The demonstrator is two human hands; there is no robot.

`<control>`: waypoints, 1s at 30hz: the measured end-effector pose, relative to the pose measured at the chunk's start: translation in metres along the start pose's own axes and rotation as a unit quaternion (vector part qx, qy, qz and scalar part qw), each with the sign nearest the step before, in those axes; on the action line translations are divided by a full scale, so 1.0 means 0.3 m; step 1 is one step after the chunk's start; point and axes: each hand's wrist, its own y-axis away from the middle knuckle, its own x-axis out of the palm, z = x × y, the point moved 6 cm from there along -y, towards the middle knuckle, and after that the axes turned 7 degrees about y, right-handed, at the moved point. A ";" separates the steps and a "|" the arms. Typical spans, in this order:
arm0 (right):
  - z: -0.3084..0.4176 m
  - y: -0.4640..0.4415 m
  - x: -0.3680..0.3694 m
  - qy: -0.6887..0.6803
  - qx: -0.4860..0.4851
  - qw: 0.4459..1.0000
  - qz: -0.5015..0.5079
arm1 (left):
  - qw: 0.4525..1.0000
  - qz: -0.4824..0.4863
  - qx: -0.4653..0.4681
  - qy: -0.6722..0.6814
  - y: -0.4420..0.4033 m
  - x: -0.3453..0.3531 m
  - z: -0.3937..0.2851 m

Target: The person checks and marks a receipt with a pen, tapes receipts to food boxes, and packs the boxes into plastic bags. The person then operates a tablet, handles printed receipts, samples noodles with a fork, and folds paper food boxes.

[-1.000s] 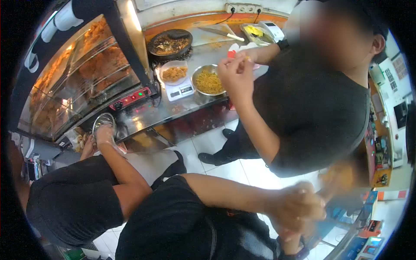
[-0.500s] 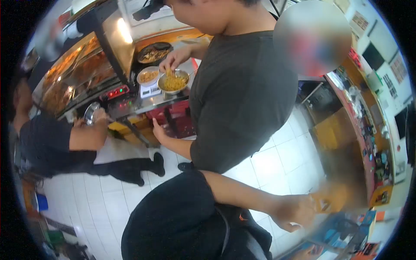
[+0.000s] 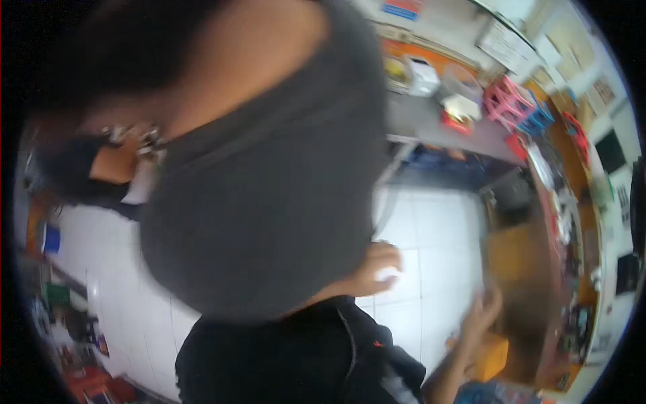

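My left hand (image 3: pixel 379 271) reaches out past the lower edge of a person's dark grey shirt (image 3: pixel 269 182), over the white tiled floor. Its fingers are curled, and a small white patch shows within them; I cannot tell whether this is an object or the floor behind. My right hand (image 3: pixel 481 311) is raised at the lower right, smeared by motion, near a brown cabinet side (image 3: pixel 515 269). An orange-yellow box-like thing (image 3: pixel 494 357) lies just beside my right forearm. The person's body hides much of the middle of the view.
A second person's dark sleeve (image 3: pixel 67 165) shows at the far left. Beyond the grey shirt is a counter (image 3: pixel 427 118) with a white device (image 3: pixel 422 75) and a pink stool (image 3: pixel 508 102). A long cluttered shelf runs down the right side.
The person in grey has come closer and blocks the food counter. My left hand has moved left and up in view. My right hand has risen into plainer sight.
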 end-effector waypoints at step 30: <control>-2.123 -0.751 0.595 0.189 0.172 0.830 0.497 | 0.972 -0.104 -0.181 -0.107 -1.121 0.585 0.805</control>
